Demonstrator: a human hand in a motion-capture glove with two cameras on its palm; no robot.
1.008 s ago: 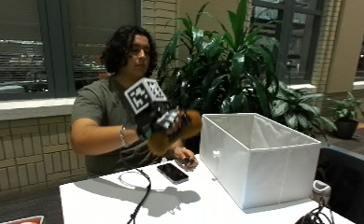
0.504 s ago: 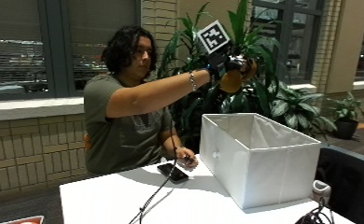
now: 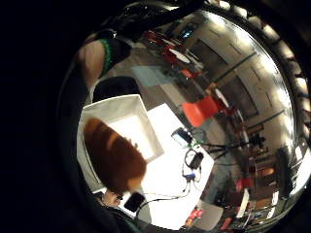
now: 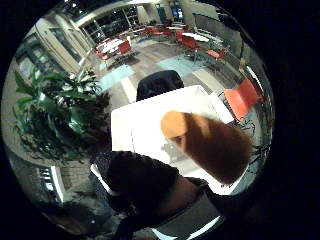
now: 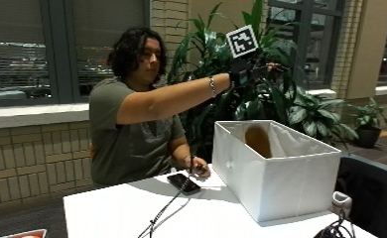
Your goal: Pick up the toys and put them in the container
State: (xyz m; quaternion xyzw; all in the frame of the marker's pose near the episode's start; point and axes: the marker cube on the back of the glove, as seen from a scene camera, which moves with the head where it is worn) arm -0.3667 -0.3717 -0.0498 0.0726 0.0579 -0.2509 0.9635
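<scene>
Your gloved right hand (image 5: 251, 71) is stretched out high above the white fabric container (image 5: 279, 171), fingers spread and relaxed, holding nothing. The brown toy (image 5: 257, 140) is apart from the hand, inside the bin's open top near the back wall, seen through the opening at approx 12 o'clock of the bin. Can't tell if it's touching the wall or the floor of the bin. Both palm cams look down at the same brown toy (image 3: 114, 158) (image 4: 210, 145) over the white container (image 3: 141, 126) (image 4: 145, 125); its rounded end looks paler orange in the thumb-side view. Container sits on the white table (image 5: 114, 213), at approx 3 o'clock of the black phone (image 5: 183, 183). Your bare hand (image 5: 197, 171) rests on the table just beside the phone, w/ a thin black cable (image 5: 163, 210) running from there toward the table's near edge.
</scene>
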